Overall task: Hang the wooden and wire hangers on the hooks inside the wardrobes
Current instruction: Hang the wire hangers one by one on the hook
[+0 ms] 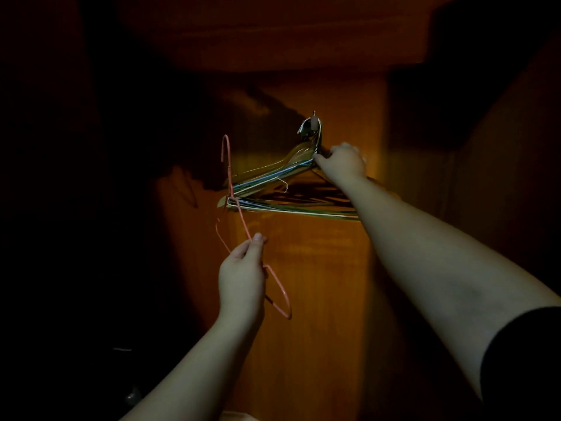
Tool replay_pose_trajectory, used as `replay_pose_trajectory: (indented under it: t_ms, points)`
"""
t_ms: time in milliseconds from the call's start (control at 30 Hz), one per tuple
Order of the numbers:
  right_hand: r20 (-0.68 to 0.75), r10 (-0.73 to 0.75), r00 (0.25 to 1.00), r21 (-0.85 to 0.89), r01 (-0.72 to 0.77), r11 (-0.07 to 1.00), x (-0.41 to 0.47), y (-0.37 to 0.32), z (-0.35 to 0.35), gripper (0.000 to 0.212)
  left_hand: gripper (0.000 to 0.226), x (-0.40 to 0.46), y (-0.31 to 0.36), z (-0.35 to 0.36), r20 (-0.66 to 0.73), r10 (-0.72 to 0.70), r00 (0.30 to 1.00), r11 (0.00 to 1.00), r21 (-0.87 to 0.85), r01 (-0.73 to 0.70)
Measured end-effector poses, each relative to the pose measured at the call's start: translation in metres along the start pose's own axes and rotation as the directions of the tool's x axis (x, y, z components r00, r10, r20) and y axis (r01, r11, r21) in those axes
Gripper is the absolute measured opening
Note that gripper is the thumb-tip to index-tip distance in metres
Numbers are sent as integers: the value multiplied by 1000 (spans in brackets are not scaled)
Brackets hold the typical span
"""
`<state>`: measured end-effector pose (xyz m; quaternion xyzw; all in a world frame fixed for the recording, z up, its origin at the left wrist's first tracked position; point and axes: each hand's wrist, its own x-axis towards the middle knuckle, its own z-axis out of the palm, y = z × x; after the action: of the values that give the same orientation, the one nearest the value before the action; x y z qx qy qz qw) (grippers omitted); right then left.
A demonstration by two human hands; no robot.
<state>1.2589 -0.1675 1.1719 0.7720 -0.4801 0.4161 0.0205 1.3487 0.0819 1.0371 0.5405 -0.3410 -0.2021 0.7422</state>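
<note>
A metal hook (310, 126) is fixed to the orange-brown back panel of the wardrobe. From it hangs a bundle of hangers (273, 189): a wooden one and several wire ones in white, blue and green. My right hand (341, 162) grips the bundle just below the hook, at the necks of the hangers. My left hand (243, 268) is lower and to the left, pinching a pink wire hanger (233, 192) by its shoulder wire. Its hook end points up, left of the bundle.
The wardrobe's wooden back panel (303, 268) is lit only in the middle. The left side and the upper right are in deep shadow. A shelf or top board (273, 41) runs overhead. The right side wall (501, 192) stands close to my right arm.
</note>
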Motion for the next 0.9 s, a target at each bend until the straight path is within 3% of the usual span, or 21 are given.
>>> replay_pose_trajectory:
  t_ms: [400,567,700,800,900]
  points:
    - [-31,-12,999,-9,12,1000,-2,-2,2,55,40,3,-18,-2,13,-3,1000,1000,12,3]
    - [-125,-5,992,232,34,972,-35,-12,2,37,45,-2,-35,-5,24,-13,1000,999,48,12]
    - [220,-144,965,427,37,904,-99,-32,15,39,42,-7,-52,-8,38,-31,999,996,90,28]
    - [490,-178,853,453,-75,888,-138,-45,30,42,32,-14,-62,-6,54,-54,997,989,140,46]
    - [647,-173,743,528,-273,804,-157,-54,44,42,22,-23,-69,0,85,-72,994,979,198,54]
